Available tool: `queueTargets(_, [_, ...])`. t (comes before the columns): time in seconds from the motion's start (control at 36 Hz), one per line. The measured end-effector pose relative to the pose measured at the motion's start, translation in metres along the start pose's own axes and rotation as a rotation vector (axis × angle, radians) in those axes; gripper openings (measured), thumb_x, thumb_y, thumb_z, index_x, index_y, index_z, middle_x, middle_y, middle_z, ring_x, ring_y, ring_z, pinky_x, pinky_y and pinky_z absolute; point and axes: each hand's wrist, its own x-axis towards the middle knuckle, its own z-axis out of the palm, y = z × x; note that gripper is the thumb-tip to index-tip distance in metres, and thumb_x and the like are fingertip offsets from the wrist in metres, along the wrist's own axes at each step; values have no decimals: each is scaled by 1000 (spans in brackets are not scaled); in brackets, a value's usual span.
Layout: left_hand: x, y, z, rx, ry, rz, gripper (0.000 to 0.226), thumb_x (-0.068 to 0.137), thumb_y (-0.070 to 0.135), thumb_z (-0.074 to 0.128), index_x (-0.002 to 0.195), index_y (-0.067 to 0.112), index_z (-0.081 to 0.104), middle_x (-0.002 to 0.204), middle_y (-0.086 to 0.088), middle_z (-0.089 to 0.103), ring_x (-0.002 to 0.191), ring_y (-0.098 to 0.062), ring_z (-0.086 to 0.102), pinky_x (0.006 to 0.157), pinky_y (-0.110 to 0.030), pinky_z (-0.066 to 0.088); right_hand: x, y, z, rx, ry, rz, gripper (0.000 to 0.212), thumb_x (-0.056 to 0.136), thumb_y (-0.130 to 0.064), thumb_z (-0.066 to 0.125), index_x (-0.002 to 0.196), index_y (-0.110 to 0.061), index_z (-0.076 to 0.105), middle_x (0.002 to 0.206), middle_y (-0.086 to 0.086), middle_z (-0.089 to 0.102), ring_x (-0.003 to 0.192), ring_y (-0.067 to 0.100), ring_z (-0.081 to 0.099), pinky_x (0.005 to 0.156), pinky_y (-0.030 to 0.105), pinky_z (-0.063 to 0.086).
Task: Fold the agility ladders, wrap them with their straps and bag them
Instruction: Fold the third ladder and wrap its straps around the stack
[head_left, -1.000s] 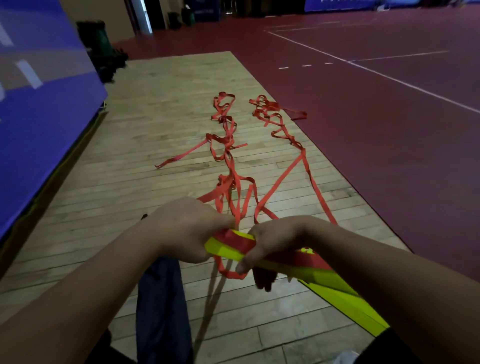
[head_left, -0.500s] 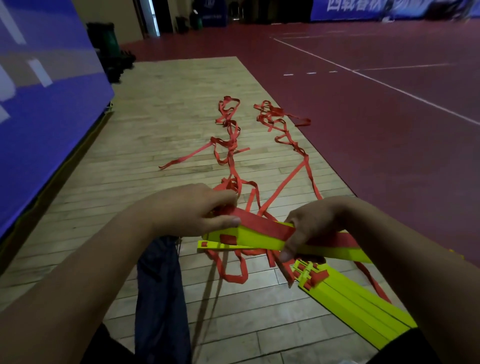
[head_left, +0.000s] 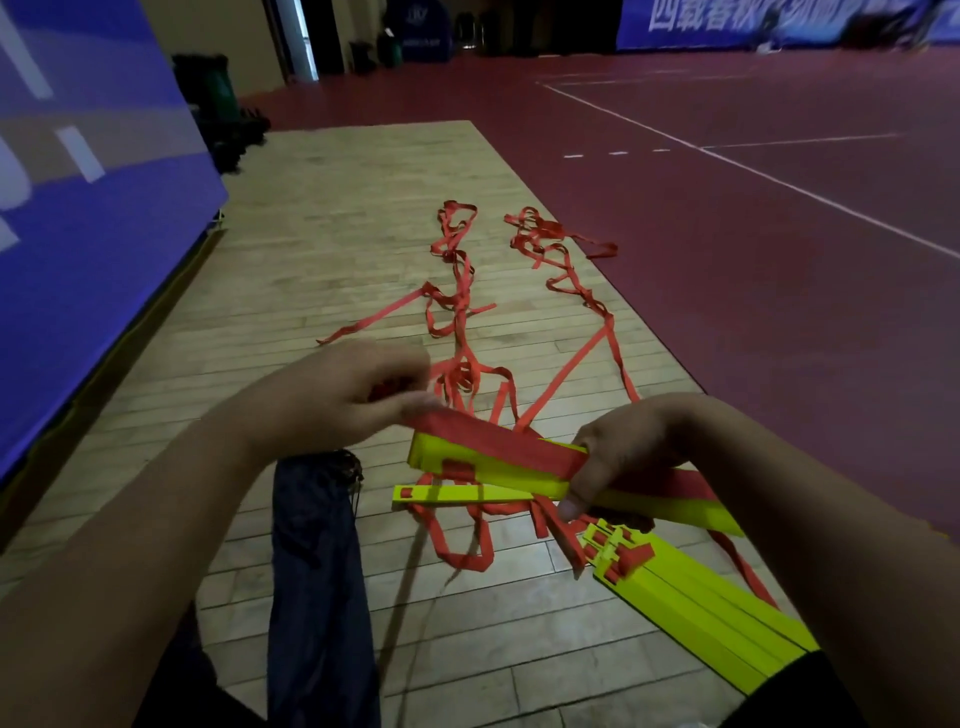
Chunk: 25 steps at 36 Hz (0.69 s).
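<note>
A pale wooden plank floor (head_left: 337, 260) runs away beyond both hands, and to the right of the right hand it borders a dark red court surface with white lines (head_left: 753, 270). Far to the left of the left hand stands a tall blue padded wall panel (head_left: 78, 234). Below the left hand and forearm a long dark navy fabric bag (head_left: 317, 571) lies flat on the planks, its gathered mouth just under the wrist. Beyond the hands, loose red webbing straps (head_left: 462, 291) trail over the wood in two tangled lines, and more loops of them hang and lie beneath the hands. Below the right hand a stack of flat bright yellow plastic rungs (head_left: 701, 603) rests on the floor, with red strap ends at the end nearest that hand. Between the two hands, lifted off the floor, is a gathered bundle of yellow plastic rungs (head_left: 493, 470) with a broad red band (head_left: 498, 447) lying along its top; one single yellow rung (head_left: 457, 493) hangs just under it, apart from the rest. The right hand (head_left: 618, 457) grips the bundle near its middle, fingers curled over the top and thumb pressed against the front edge. The left hand (head_left: 343, 400) is blurred; its fingers are curled and its fingertips pinch the end of the broad red band at the bundle's left end.
</note>
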Motion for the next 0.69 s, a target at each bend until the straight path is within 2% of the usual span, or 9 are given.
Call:
queueTargets(0.14, [-9, -23, 2, -450, 71, -155, 51, 76, 82, 54, 111, 46, 60, 80, -12, 58, 70, -15, 57, 67, -27, 50, -7, 0, 0, 76, -17, -153, 17, 86, -25, 76, 79, -12, 68, 69, 13, 59, 57, 24, 60, 64, 32, 54])
queueTargets(0.22, [-8, -25, 14, -666, 55, -199, 69, 80, 76, 57, 136, 35, 55, 74, -6, 54, 66, -14, 52, 65, -23, 48, -7, -2, -1, 90, -22, -208, 33, 77, -34, 77, 81, -4, 61, 66, 13, 59, 55, 24, 60, 62, 31, 54])
queueTargets(0.25, [-6, -22, 19, -723, 44, -202, 79, 81, 76, 56, 137, 20, 56, 71, 0, 50, 64, -13, 48, 64, -25, 44, -7, -3, 0, 94, -30, -226, 34, 77, -35, 76, 80, -4, 60, 64, 12, 60, 54, 24, 60, 61, 31, 54])
queueTargets(0.31, [-1, -19, 26, -824, 13, -214, 89, 78, 80, 57, 114, -1, 62, 70, 1, 46, 63, -15, 40, 64, -31, 37, -7, -5, 1, 104, -29, -268, 37, 77, -36, 75, 80, -3, 59, 63, 11, 60, 54, 23, 60, 61, 31, 54])
queueTargets(0.36, [6, -11, 32, -937, 37, -175, 72, 76, 80, 59, 95, 12, 70, 74, -3, 52, 65, -17, 41, 64, -31, 36, -7, -6, 1, 114, -25, -317, 39, 77, -36, 74, 82, -1, 58, 64, 11, 60, 55, 24, 60, 63, 32, 54])
queueTargets(0.5, [17, 3, 37, -1011, 209, -56, 37, 79, 70, 63, 89, 37, 77, 82, 17, 70, 83, -1, 63, 83, -19, 48, -3, -3, -1, 166, -21, -434, 32, 81, -32, 73, 80, -2, 61, 67, 14, 61, 57, 25, 60, 66, 35, 54])
queueTargets(0.56, [20, 5, 33, -1017, 222, -50, 34, 87, 63, 60, 90, 35, 79, 84, 14, 72, 86, -4, 65, 85, -21, 50, -4, -5, 0, 187, 8, -472, 24, 81, -31, 73, 79, -8, 65, 68, 12, 62, 58, 25, 61, 65, 34, 54])
queueTargets(0.64, [19, 2, 30, -1050, 207, -92, 48, 90, 59, 55, 101, 15, 72, 81, -7, 73, 73, -24, 70, 66, -33, 56, -1, -9, 4, 250, 131, -538, 17, 82, -26, 73, 76, -12, 66, 67, 7, 63, 57, 21, 61, 62, 33, 52])
queueTargets(0.69, [19, -1, 31, -1050, 202, -132, 64, 83, 63, 65, 104, 3, 59, 68, -12, 66, 54, -25, 62, 50, -31, 52, 1, -12, 7, 294, 211, -569, 17, 82, -26, 75, 77, -13, 66, 68, 6, 63, 59, 22, 62, 62, 34, 52])
